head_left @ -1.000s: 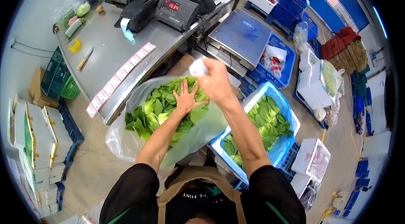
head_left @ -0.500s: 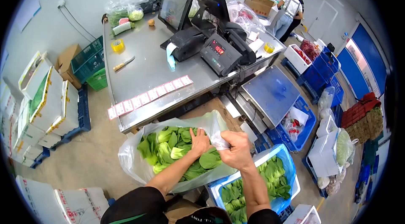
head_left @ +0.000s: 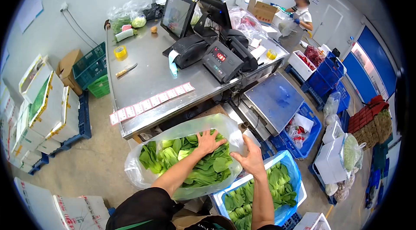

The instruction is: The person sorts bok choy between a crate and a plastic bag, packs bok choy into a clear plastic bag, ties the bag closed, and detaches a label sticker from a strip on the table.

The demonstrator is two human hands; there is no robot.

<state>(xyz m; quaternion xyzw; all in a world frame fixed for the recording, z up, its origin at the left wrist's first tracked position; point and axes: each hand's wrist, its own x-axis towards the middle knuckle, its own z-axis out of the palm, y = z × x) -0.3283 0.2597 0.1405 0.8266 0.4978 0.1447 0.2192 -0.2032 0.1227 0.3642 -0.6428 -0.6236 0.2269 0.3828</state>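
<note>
My left hand [head_left: 209, 143] lies with spread fingers on the bok choy [head_left: 201, 167] inside a large clear plastic bag [head_left: 141, 167]. Beside the bag's right edge is my right hand [head_left: 252, 159], its thumb and fingers apart; whether it touches the plastic is hard to make out. Below that hand, a white foam box [head_left: 301, 197] lined with a blue bag [head_left: 296, 173] holds more bok choy [head_left: 277, 182] in rows.
Ahead stands a steel table [head_left: 147, 74] with a label strip [head_left: 151, 102], a knife [head_left: 125, 70], tape [head_left: 120, 52] and a scale display [head_left: 222, 60]. A blue-topped platform [head_left: 275, 100] is to the right. Foam boxes [head_left: 47, 108] stack leftward. A person [head_left: 299, 20] stands behind.
My right hand has let go of the bag's gathered edge and opened. My left hand's fingers have spread over the greens. The display's red digits differ, and the person behind has turned.
</note>
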